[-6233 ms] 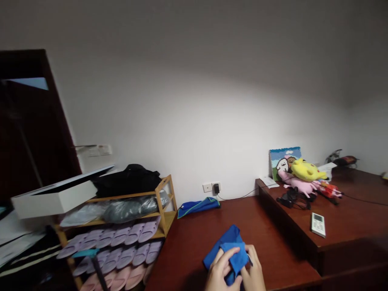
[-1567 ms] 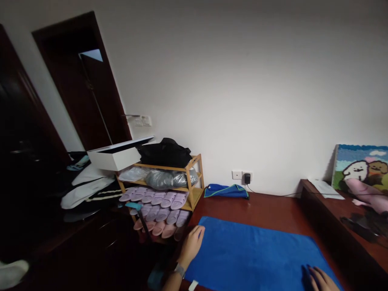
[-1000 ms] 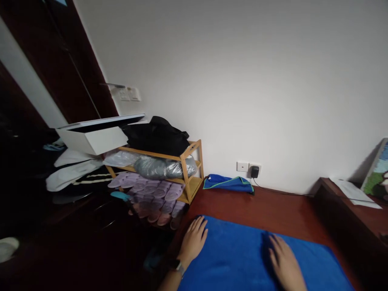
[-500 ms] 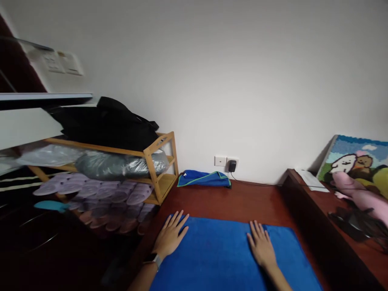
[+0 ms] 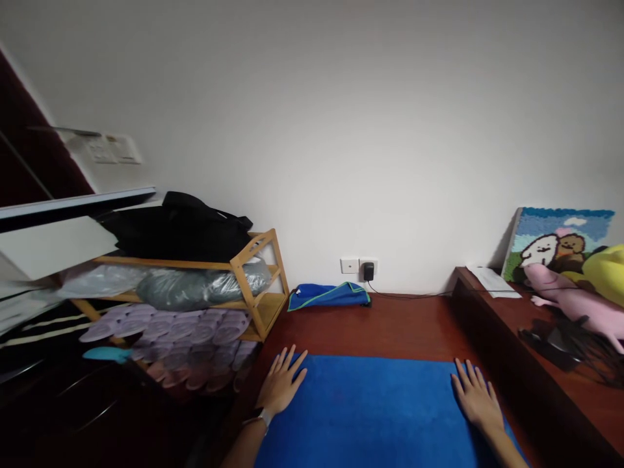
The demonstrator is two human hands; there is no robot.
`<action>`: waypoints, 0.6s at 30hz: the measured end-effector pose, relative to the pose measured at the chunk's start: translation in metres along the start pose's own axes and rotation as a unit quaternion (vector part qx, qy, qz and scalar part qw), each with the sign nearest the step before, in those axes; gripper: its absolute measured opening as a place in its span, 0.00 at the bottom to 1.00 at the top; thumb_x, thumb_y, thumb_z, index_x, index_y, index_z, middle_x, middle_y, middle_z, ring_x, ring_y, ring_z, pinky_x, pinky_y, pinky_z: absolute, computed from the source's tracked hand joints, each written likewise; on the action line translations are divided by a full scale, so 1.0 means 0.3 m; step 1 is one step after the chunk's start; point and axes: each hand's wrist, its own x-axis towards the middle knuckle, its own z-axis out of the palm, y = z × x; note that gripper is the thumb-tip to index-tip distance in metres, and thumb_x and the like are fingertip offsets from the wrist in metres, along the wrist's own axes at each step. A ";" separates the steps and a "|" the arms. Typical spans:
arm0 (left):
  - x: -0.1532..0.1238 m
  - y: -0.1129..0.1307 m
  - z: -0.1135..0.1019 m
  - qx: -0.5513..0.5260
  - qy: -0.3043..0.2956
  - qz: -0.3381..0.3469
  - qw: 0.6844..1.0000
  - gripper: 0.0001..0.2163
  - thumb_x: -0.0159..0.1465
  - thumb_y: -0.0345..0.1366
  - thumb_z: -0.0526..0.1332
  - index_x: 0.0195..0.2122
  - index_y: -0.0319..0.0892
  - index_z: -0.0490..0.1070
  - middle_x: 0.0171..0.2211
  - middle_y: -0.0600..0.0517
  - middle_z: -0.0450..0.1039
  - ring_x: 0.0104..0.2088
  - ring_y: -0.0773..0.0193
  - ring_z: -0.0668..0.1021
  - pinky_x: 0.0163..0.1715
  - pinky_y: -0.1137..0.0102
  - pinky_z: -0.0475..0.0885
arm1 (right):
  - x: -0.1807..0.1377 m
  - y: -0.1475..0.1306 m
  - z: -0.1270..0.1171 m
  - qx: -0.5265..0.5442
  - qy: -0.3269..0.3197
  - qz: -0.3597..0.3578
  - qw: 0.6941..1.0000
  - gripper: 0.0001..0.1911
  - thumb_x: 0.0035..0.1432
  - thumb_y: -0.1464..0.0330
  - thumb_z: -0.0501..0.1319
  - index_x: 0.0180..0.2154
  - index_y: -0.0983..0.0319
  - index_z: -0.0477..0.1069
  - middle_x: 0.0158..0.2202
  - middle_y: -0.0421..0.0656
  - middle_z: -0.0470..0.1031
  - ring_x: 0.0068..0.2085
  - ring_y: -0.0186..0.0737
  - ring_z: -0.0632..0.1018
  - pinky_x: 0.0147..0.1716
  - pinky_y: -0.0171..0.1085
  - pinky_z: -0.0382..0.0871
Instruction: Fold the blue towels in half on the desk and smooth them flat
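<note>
A blue cloth (image 5: 375, 409) lies spread flat on the reddish-brown wooden surface, its near part cut off by the bottom of the view. My left hand (image 5: 280, 387) rests palm down on its far left corner, fingers spread, with a watch (image 5: 260, 415) at the wrist. At the far right corner my right hand (image 5: 478, 396) lies flat too, its fingers apart. Neither hand grips anything. Beyond them, against the wall, is a folded blue cloth (image 5: 329, 296) with green edging.
A wooden rack (image 5: 258, 286) on the left holds a black bag (image 5: 180, 227), plastic-wrapped bundles and several purple slippers (image 5: 168, 325). A black plug (image 5: 369, 271) sits in the wall socket, its cable running right. On the raised right ledge are a pink plush toy (image 5: 570, 302) and a fluffy picture (image 5: 560, 240).
My right hand has slid right across the blue cloth to its far right corner. My left hand stays at the left corner. The view has tilted and shifted slightly.
</note>
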 end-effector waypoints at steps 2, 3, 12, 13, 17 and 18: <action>0.000 -0.008 -0.003 -0.001 -0.003 -0.001 1.000 0.27 0.72 0.58 0.46 0.70 0.62 0.54 0.74 0.52 0.51 0.72 0.47 0.55 0.68 0.49 0.55 | -0.004 -0.007 0.000 0.006 0.005 0.017 1.000 0.39 0.65 0.49 0.35 0.73 0.56 0.44 0.76 0.44 0.43 0.74 0.49 0.48 0.70 0.54 0.44; 0.000 -0.016 -0.004 -0.003 -0.004 0.002 1.000 0.26 0.72 0.57 0.47 0.70 0.62 0.55 0.74 0.52 0.51 0.72 0.47 0.56 0.68 0.49 0.55 | -0.005 -0.007 0.002 0.011 0.007 0.024 1.000 0.40 0.65 0.48 0.35 0.73 0.56 0.44 0.76 0.44 0.43 0.74 0.49 0.48 0.70 0.54 0.44; -0.043 -0.061 -0.009 -0.027 0.032 0.007 0.999 0.26 0.72 0.56 0.48 0.70 0.63 0.53 0.74 0.54 0.51 0.73 0.50 0.55 0.69 0.50 0.56 | 0.011 0.003 -0.004 0.013 0.007 0.042 0.999 0.40 0.63 0.49 0.40 0.72 0.56 0.51 0.74 0.47 0.50 0.73 0.56 0.52 0.67 0.62 0.46; -0.045 -0.055 -0.013 -0.028 0.029 0.003 0.999 0.26 0.72 0.56 0.48 0.70 0.64 0.53 0.74 0.54 0.50 0.73 0.50 0.55 0.69 0.50 0.56 | 0.004 -0.052 -0.023 0.005 0.019 0.049 0.999 0.40 0.63 0.50 0.40 0.71 0.59 0.53 0.74 0.50 0.51 0.73 0.58 0.52 0.68 0.63 0.45; -0.039 -0.046 -0.018 -0.031 0.025 0.003 0.999 0.26 0.72 0.56 0.48 0.70 0.64 0.54 0.74 0.53 0.50 0.73 0.50 0.55 0.69 0.51 0.55 | -0.116 -0.468 -0.121 0.053 0.070 -0.112 0.990 0.37 0.67 0.54 0.39 0.69 0.67 0.57 0.73 0.51 0.53 0.73 0.56 0.51 0.70 0.57 0.42; -0.035 -0.049 -0.014 -0.030 0.029 0.005 0.999 0.25 0.72 0.56 0.49 0.70 0.64 0.54 0.74 0.54 0.50 0.72 0.49 0.56 0.69 0.51 0.55 | -0.162 -0.591 -0.139 0.088 0.045 -0.186 0.978 0.36 0.69 0.53 0.39 0.70 0.63 0.56 0.73 0.47 0.54 0.73 0.53 0.52 0.70 0.55 0.43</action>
